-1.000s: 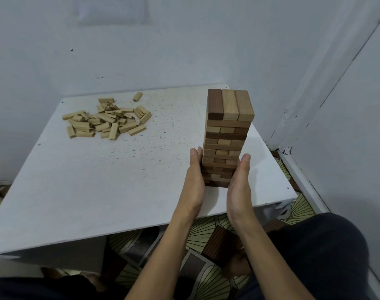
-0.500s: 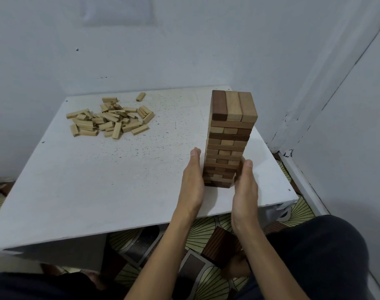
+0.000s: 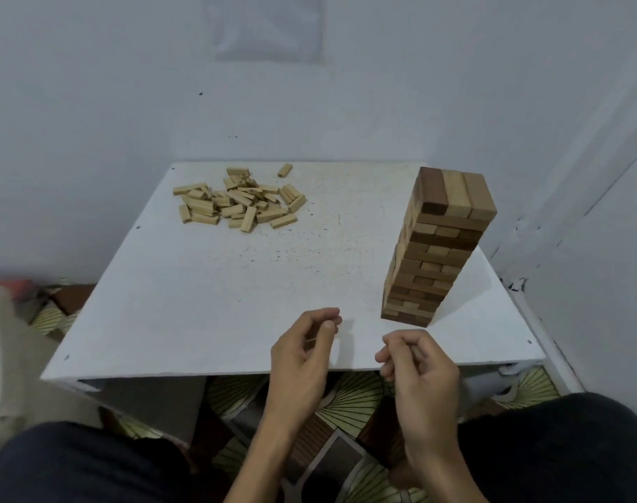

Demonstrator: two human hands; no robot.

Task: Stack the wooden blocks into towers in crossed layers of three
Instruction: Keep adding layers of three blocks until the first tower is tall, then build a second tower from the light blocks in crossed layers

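In the head view, the tower (image 3: 440,248) is standing on the right part of the white table (image 3: 237,303), near its right edge, with many crossed layers and one dark and two pale blocks on top. The pile of loose blocks (image 3: 237,206) is lying at the far left part, well apart from the tower, and a single block (image 3: 284,170) is lying just behind it. The left hand (image 3: 302,352) and the right hand (image 3: 420,364) are hovering over the near table edge, fingers loosely curled, holding nothing and not touching the tower. I am judging the blocks as light, stiff and rather smooth, so each one is best pinched on its long sides near the middle. The tall tower is looking easy to topple, so it should be touched only low down, on two opposite faces, with flat fingers
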